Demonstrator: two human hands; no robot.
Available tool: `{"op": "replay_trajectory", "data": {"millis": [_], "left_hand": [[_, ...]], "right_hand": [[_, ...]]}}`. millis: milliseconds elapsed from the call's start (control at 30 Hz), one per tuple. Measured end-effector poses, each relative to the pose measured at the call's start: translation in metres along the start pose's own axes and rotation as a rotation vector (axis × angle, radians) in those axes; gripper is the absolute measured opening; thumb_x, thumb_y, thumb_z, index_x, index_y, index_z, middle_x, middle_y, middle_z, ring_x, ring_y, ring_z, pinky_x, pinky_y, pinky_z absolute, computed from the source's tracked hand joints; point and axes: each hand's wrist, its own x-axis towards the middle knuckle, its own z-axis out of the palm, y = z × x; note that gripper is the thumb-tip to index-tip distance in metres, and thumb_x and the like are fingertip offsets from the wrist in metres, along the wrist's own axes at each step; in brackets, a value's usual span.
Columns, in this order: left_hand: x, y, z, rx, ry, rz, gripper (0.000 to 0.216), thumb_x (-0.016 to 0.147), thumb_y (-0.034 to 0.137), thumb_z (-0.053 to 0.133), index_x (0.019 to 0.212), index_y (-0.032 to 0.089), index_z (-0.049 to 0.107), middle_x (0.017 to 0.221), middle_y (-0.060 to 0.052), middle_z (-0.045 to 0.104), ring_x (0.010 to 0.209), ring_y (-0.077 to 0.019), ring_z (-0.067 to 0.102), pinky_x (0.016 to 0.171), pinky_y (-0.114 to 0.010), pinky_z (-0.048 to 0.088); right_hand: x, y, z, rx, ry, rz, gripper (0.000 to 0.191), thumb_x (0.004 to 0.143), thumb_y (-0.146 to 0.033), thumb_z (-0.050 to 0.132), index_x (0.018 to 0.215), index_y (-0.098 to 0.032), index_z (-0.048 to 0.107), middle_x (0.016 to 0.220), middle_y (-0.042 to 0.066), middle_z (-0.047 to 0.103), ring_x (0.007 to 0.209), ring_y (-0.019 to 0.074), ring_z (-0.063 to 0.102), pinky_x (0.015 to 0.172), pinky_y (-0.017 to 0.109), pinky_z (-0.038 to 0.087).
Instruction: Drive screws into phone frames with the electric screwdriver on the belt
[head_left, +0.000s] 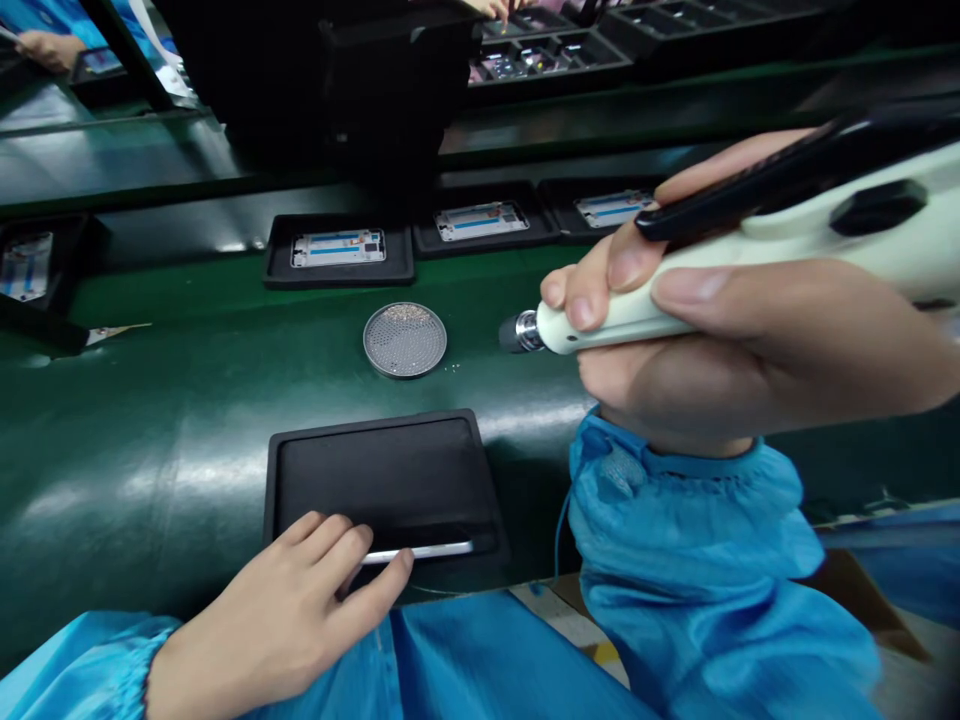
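My right hand (720,340) is wrapped round a pale green electric screwdriver (630,310), raised over the green bench with its dark tip toward the left. Near my body, my left hand (300,590) grips a thin phone part (431,551) between thumb and fingers. Only its silver edge shows clearly; its face is hidden. It is at the near side of a black rectangular tray (367,470); whether it touches the tray I cannot tell. Beyond this tray lies a round perforated metal dish (405,340) holding tiny screws, and a few loose screws (452,367) lie beside it.
Black trays with phone frames (337,250) stand in a row along the back of the green bench (187,400), and another tray (71,250) is at the left. A dark upright panel (322,90) rises behind. Another person's hand (51,48) shows at the upper left.
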Motion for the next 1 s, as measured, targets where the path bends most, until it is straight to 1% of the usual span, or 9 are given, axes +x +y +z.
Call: {"op": "replay_trajectory", "data": {"millis": [167,333,500,567,667,733,800,900,1000], "left_hand": [[0.008,0.003,-0.006,0.038,-0.091,-0.02,0.051,0.091,0.003,0.039,0.139,0.018,0.048,0.091,-0.012,0.061,0.077,-0.0268,0.062,0.06,-0.041,0.055],[0.006,0.003,-0.003,0.031,-0.108,-0.044,0.056,0.089,0.002,0.039,0.143,0.019,0.045,0.094,-0.012,0.06,0.079,-0.0263,0.062,0.065,-0.043,0.056],[0.008,0.002,-0.005,-0.023,-0.119,-0.05,0.05,0.093,0.008,0.043,0.142,0.019,0.045,0.093,-0.011,0.058,0.081,-0.0259,0.06,0.066,-0.042,0.055],[0.012,-0.009,-0.005,-0.059,-0.057,-0.074,0.044,0.097,0.018,0.045,0.141,0.018,0.047,0.1,-0.013,0.058,0.088,-0.027,0.06,0.072,-0.043,0.054],[0.02,-0.04,0.003,-0.07,0.031,-0.178,0.036,0.101,0.027,0.042,0.134,0.015,0.051,0.11,-0.015,0.058,0.096,-0.0266,0.058,0.079,-0.041,0.053],[0.025,-0.065,0.014,-0.038,0.034,-0.256,0.032,0.102,0.027,0.039,0.124,0.011,0.057,0.106,-0.016,0.06,0.09,-0.025,0.058,0.076,-0.04,0.052],[0.026,-0.085,0.027,-0.02,0.007,-0.28,0.031,0.103,0.027,0.037,0.108,0.01,0.062,0.095,-0.013,0.062,0.081,-0.0233,0.058,0.071,-0.038,0.051],[0.014,-0.102,0.042,-0.037,-0.016,-0.252,0.036,0.104,0.029,0.035,0.087,0.014,0.062,0.08,-0.009,0.061,0.073,-0.0204,0.059,0.067,-0.033,0.051],[-0.017,-0.11,0.04,-0.062,-0.013,-0.282,0.034,0.105,0.03,0.032,0.091,0.017,0.061,0.083,-0.006,0.063,0.072,-0.0164,0.061,0.066,-0.028,0.051]], "right_hand": [[0.006,-0.002,-0.008,-0.044,-0.102,0.071,0.02,0.056,-0.016,0.068,0.074,-0.025,0.066,0.058,-0.006,0.058,0.047,0.0165,0.055,0.053,0.038,0.047],[0.007,0.005,-0.006,0.077,-0.035,0.03,0.021,0.051,-0.013,0.056,0.069,-0.021,0.064,0.054,-0.005,0.057,0.04,0.0159,0.051,0.045,0.036,0.042],[0.006,0.001,0.0,0.09,-0.019,0.033,0.022,0.05,-0.013,0.058,0.07,-0.019,0.064,0.053,-0.004,0.058,0.039,0.0159,0.051,0.043,0.035,0.04],[0.004,-0.002,0.003,0.079,0.01,0.046,0.017,0.052,-0.015,0.06,0.069,-0.018,0.063,0.051,-0.005,0.055,0.039,0.0153,0.05,0.044,0.034,0.04],[0.002,-0.005,0.008,0.096,0.036,0.021,0.016,0.054,-0.016,0.06,0.07,-0.02,0.06,0.048,-0.006,0.052,0.037,0.0143,0.049,0.044,0.033,0.039],[0.002,-0.004,0.01,0.114,0.047,0.015,0.021,0.053,-0.016,0.058,0.073,-0.021,0.059,0.047,-0.006,0.052,0.036,0.0137,0.048,0.043,0.032,0.039],[0.003,-0.003,0.01,0.111,0.049,0.019,0.027,0.053,-0.015,0.059,0.079,-0.022,0.06,0.048,-0.006,0.053,0.037,0.0134,0.047,0.044,0.032,0.038],[0.005,-0.001,0.007,0.084,0.058,0.017,0.032,0.053,-0.016,0.06,0.085,-0.022,0.062,0.048,-0.006,0.053,0.037,0.0136,0.047,0.044,0.032,0.038],[0.009,0.001,0.001,0.051,0.107,0.036,0.025,0.053,-0.016,0.062,0.076,-0.022,0.063,0.046,-0.005,0.052,0.038,0.0145,0.047,0.045,0.034,0.038]]}}
